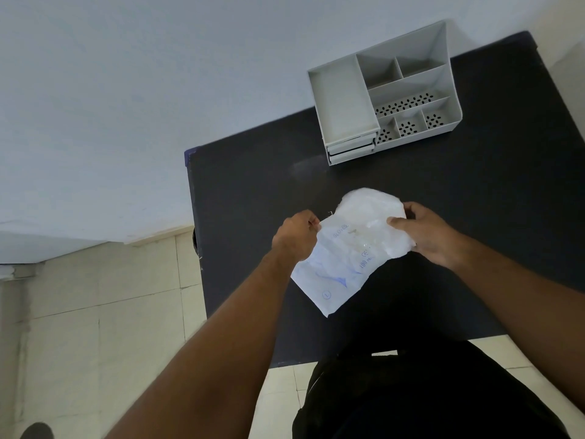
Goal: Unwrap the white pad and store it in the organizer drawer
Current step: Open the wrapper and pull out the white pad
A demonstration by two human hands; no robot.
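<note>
The dark table fills the right of the frame, with the organizer at upper right. At centre, held above the table, is the wrapper, with the pad bulging at its upper end. Both look light, soft and probably slippery. The right hand grips the pad end, and the left hand pinches the wrapper's left edge, a good place to peel.

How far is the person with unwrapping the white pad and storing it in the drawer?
Nothing looks finished yet. In hand: the left hand pinches the edge of the printed wrapper and the right hand grips the pad, which seems partly out at the top. Left: pull the pad free, open a drawer of the organizer, which looks closed, and put it inside.
</note>
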